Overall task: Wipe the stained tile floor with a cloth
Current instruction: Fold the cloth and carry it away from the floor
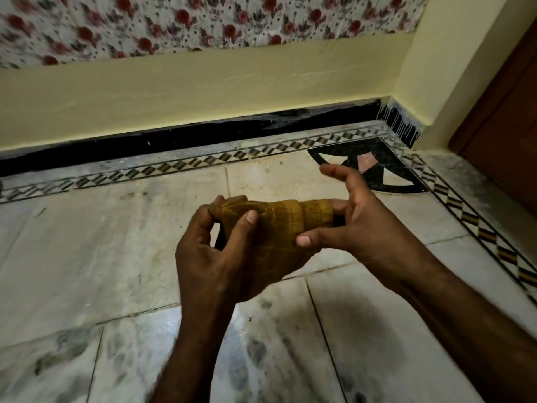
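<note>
A mustard-yellow cloth (276, 237) with faint check lines is bunched up in the air above the floor, held between both hands. My left hand (209, 257) grips its left end with thumb and fingers curled around it. My right hand (357, 225) holds the right end, thumb pressed on the cloth and the index finger lifted free. Below them lies the pale marble tile floor (87, 257), with grey smudged stains (255, 350) on the near tiles.
A black skirting strip (203, 135) runs along the cream wall at the back. A patterned diamond border (174, 167) edges the floor, with a black inlay (374, 167) in the corner. A brown wooden door (505, 126) stands at the right.
</note>
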Demonstrator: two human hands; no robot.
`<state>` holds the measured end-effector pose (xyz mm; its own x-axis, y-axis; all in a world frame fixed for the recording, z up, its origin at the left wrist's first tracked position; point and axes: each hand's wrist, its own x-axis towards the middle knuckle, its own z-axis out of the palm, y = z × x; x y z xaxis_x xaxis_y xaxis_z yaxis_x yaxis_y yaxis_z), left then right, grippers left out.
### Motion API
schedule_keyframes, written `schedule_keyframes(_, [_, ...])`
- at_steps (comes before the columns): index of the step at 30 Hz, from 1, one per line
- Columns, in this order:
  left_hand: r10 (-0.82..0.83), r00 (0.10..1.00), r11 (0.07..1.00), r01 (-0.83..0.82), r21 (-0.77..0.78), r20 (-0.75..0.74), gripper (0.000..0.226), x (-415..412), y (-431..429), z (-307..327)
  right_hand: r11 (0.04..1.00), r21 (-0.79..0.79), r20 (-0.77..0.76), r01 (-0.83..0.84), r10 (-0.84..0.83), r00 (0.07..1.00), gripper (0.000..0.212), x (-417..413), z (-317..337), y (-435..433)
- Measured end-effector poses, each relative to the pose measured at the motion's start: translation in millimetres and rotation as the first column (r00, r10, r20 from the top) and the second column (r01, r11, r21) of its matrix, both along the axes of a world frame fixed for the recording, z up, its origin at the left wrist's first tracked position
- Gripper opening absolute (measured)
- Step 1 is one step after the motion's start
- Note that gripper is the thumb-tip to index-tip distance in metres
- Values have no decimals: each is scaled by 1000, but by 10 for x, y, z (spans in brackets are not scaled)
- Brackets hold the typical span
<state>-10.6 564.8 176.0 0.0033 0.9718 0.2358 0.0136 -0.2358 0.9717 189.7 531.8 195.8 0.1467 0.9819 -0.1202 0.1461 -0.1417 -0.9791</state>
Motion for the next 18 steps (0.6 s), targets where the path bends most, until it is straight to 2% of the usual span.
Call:
schedule_keyframes(2, [-29,1000,999,29,15,5,15,-43,17,65,997,57,130,-42,34,991,83,18,89,-44])
schedule_keyframes(4, [-94,995,996,93,15,22,20,-79,35,122,991,118,221,-68,41,974,46,8,179,-59])
schedule_keyframes(6, [-174,985,985,173,17,24,26,-86,40,166,982,176,236,-73,29,971,22,-1,236,-78])
schedule_keyframes(7, [-208,978,978,207,15,28,30,-80,42,183,977,203,230,-64,16,973,17,7,264,-84])
schedule_keyframes(9, [-262,963,965,263,-3,57,41,-70,47,195,971,234,169,-53,14,986,15,43,324,-92])
schedule_keyframes(11, [-309,947,950,311,-13,92,49,-53,45,204,966,253,51,-60,49,998,19,90,382,-95])
schedule_keyframes(14, [-350,921,931,363,-47,171,58,8,25,217,958,276,-125,-76,114,986,11,81,461,-100])
schedule_keyframes(16, [-380,888,910,409,-67,257,64,54,1,217,967,251,-302,-50,127,945,9,68,478,-113])
schedule_keyframes(18, [-406,851,889,452,-70,334,66,74,-22,221,971,221,-426,-93,181,887,26,76,466,-129])
